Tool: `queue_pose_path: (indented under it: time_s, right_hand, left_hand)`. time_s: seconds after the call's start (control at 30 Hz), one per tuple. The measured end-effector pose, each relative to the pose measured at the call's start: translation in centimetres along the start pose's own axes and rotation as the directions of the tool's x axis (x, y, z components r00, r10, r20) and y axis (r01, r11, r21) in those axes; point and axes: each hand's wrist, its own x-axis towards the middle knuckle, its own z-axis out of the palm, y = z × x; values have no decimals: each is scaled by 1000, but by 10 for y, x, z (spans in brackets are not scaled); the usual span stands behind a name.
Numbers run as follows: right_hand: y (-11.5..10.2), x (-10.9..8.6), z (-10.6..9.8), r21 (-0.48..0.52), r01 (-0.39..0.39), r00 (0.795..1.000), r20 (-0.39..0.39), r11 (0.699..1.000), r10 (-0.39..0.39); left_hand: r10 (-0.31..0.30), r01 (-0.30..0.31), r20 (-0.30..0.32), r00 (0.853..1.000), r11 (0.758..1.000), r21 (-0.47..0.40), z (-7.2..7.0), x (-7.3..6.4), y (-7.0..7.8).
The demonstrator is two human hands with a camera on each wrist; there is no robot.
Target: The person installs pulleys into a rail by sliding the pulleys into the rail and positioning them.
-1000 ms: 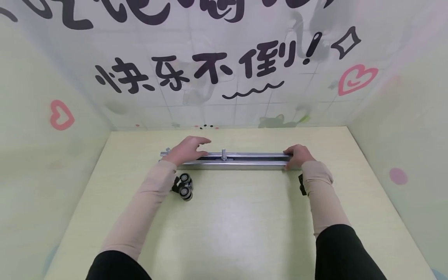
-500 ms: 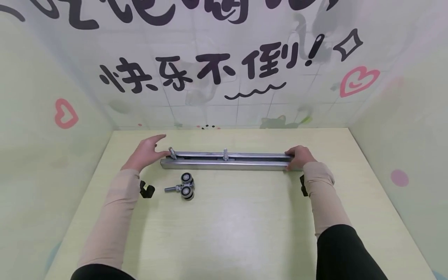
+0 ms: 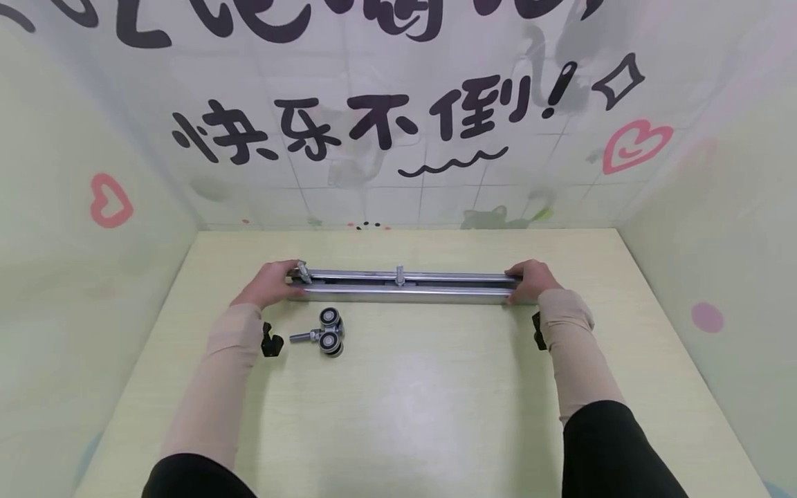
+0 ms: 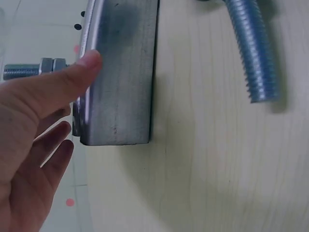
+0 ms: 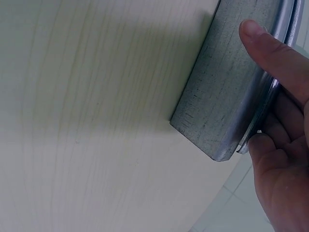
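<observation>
A long slotted metal rail [image 3: 405, 296] lies across the back of the table. One threaded bolt [image 3: 303, 271] rises from its slot at the left end, another bolt [image 3: 400, 275] near its middle. My left hand [image 3: 268, 285] grips the left end, its thumb on the near wall [image 4: 120, 96] and its fingers on the far side, beside the end bolt [image 4: 21, 71]. At the other end, my right hand [image 3: 533, 278] holds the rail, thumb [image 5: 256, 36] in front and fingers curled behind. The rollers inside the rail are mostly hidden.
A loose roller trolley [image 3: 330, 333], with wheels and a threaded stem, lies in front of the rail's left part. Its stem [image 4: 253, 53] shows close by in the left wrist view. Printed walls [image 3: 398, 200] enclose the table [image 3: 411, 401] at the back and sides.
My left hand moved left from over the rail to beyond its left end, its thumb by the end bolt, then closed round that end. My right hand kept its hold.
</observation>
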Motion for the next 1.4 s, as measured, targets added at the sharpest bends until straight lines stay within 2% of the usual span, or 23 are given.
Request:
queue_pose_path:
  time_s: [0.17,0.4,0.63,0.8,0.93,1.17,1.4]
  right_hand:
    - [2,4,1,-2,0,1000,18,1000,0]
    - [6,4,0,-17,13,1000,15,1000,-13]
    - [3,-3,0,-29,26,1000,4,999,-26]
    - [-3,-11,1,-40,42,999,-15,998,-42]
    - [-6,-14,4,-38,68,997,-35,997,-70]
    - [-2,-16,9,-47,162,983,-77,986,-165]
    - [-8,-19,5,-49,164,986,-18,985,-165]
  left_hand:
    - [16,-16,-10,1000,1000,1,0,2,0]
    - [4,-3,-8,1000,1000,30,1,5,1]
    - [-77,76,4,997,995,70,-1,7,7]
    - [-99,99,-2,995,993,69,-3,7,9]
    - [-121,121,-7,993,991,53,-4,5,8]
    - [-137,137,4,990,990,38,-2,3,6]
    - [-135,135,3,991,990,31,-3,1,9]
